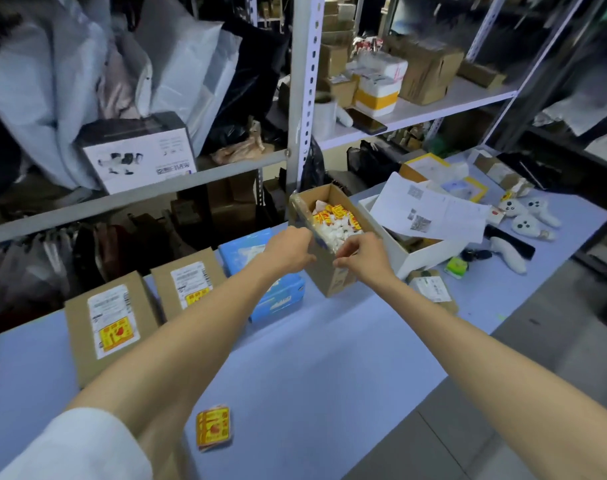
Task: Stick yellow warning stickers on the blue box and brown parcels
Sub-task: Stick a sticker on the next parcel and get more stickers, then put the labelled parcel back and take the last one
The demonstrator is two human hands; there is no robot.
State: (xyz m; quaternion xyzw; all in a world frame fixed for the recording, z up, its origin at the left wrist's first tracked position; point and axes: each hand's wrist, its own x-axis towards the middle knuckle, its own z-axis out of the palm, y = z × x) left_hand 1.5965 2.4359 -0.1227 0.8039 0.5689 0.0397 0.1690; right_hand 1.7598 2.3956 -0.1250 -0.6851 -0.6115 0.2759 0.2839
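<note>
Left hand (288, 252) and right hand (362, 252) both grip the sticker carton (331, 284) on the pale-blue table (312, 358), with messy shelves (305, 81) on the far side.

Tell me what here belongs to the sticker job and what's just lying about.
Job: left brown parcel, next brown parcel, blue box, sticker stack, sticker carton gripped by left hand and right hand.
Lying about: plush toys, printed papers, white box.

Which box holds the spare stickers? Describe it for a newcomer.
On the blue table, look below the white shelf post. An open brown carton stands between the blue box and a white box, held by left hand and right hand. Only it is full of yellow stickers.
</note>
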